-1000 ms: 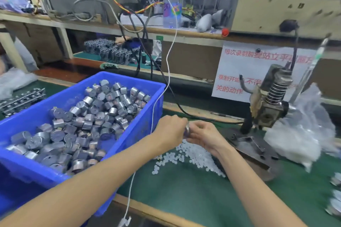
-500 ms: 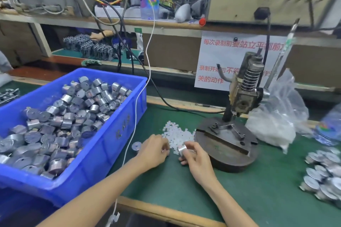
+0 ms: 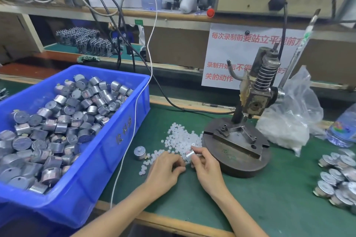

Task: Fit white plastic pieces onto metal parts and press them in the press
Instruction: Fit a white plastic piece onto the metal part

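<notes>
Head view: right hand grips a small metal part between thumb and fingers, low over the green mat, at the near edge of the white plastic pieces and just beside the press base; left hand lies close by, fingers curled, tips at the pieces (whether it pinches one, cannot tell). A loose part stands on the mat between the pile and the blue bin; the bin is heaped with like parts.
</notes>
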